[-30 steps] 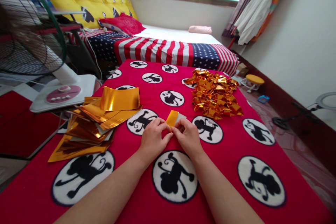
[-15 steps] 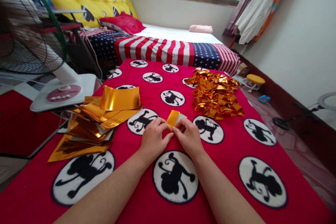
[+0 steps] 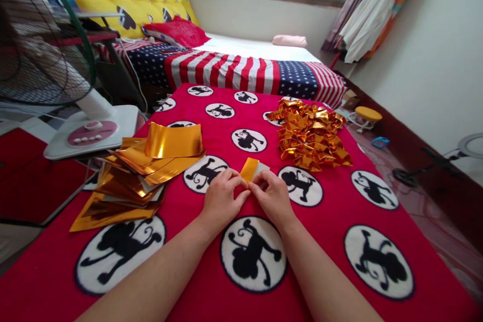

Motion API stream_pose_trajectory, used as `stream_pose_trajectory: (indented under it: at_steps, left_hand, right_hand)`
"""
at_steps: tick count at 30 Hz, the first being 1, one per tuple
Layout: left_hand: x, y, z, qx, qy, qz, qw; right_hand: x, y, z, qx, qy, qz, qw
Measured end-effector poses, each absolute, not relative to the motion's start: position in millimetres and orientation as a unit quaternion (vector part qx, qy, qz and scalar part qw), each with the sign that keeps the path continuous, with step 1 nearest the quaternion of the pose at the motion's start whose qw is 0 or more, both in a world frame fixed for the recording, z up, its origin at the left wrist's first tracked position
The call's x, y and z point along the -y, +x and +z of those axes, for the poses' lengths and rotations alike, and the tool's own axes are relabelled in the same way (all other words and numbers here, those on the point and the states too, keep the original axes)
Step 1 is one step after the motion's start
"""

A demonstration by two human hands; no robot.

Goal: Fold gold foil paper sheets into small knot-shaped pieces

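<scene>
A small sheet of gold foil paper (image 3: 249, 169), partly folded so a grey-white back strip shows on its right, is pinched at its near end between both hands. My left hand (image 3: 225, 195) closes on its left side, thumb and forefinger together. From the right, my right hand (image 3: 270, 195) pinches the same end, its fingertips touching those of the left. The fingers cover the paper's near part. Left of the hands lies a loose stack of flat gold foil sheets (image 3: 173, 142). A heap of folded gold foil pieces (image 3: 311, 133) sits at the far right.
A red cloth with monkey-print circles (image 3: 309, 261) covers the table. A white-based fan (image 3: 124, 123) stands at the left edge. Beyond the table is a bed with a striped and starred cover (image 3: 234, 73). A yellow stool (image 3: 368, 113) is on the floor at right.
Almost nothing differs. The hands keep the same pinch on the foil paper, and the whole view has shifted very slightly.
</scene>
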State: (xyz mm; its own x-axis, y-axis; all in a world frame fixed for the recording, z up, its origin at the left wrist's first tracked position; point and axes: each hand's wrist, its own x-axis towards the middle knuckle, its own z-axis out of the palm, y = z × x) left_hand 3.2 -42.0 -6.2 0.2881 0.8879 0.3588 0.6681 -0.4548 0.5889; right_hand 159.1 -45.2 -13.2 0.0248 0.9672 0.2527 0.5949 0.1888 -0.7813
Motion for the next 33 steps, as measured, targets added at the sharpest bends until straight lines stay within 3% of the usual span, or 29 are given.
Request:
stream_pose_trajectory:
  at_steps: [33]
  left_hand:
    - [41.5,3.6,-4.2,-0.505,0.784,0.317,0.173]
  right_hand:
    - [45.6,158.5,-12.9,0.652,-0.591,0.250,0.404]
